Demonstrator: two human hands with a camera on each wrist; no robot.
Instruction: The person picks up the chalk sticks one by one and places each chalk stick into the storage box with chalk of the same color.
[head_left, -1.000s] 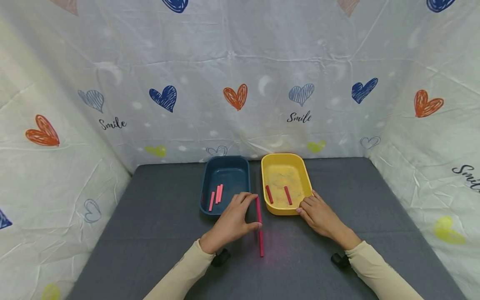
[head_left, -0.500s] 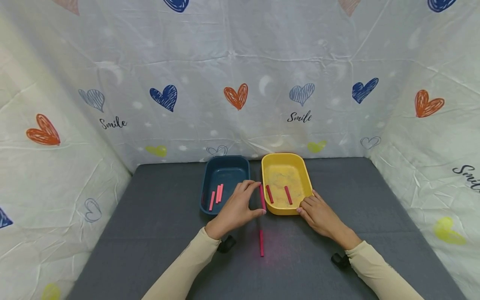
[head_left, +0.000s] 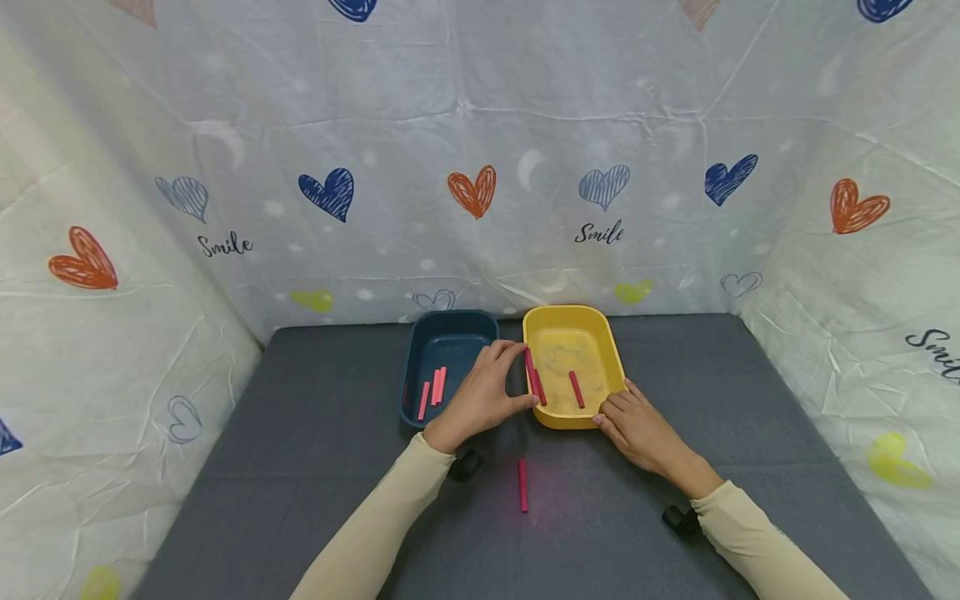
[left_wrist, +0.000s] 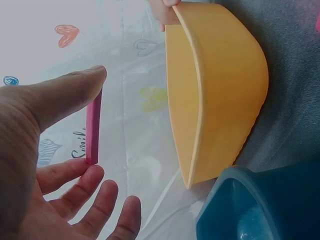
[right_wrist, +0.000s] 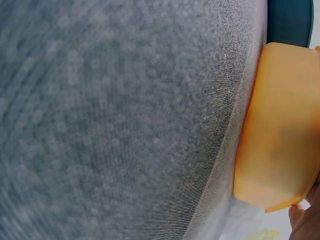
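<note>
My left hand (head_left: 527, 377) pinches a red stick (head_left: 528, 363) lengthwise between thumb and fingertips, just over the left rim of the yellow tray (head_left: 613, 357). The left wrist view shows the same stick (left_wrist: 93, 127) held end to end, with the yellow tray (left_wrist: 215, 90) beside it. Two red sticks (head_left: 575, 389) lie inside the yellow tray. My right hand (head_left: 617, 406) grips that tray's near right corner, fingers curled against its wall. Another red stick (head_left: 522, 485) lies on the grey table (head_left: 300, 467) in front of the trays.
A dark blue tray (head_left: 417, 350) stands left of the yellow one and holds pink sticks (head_left: 432, 390). Its corner (left_wrist: 260, 210) shows in the left wrist view. Heart-printed cloth walls (head_left: 480, 167) close in the table at the back and on both sides.
My left hand has lifted one red stick off the table and carried it forward to the yellow tray's left rim. The other stick stayed put. My right hand has not moved.
</note>
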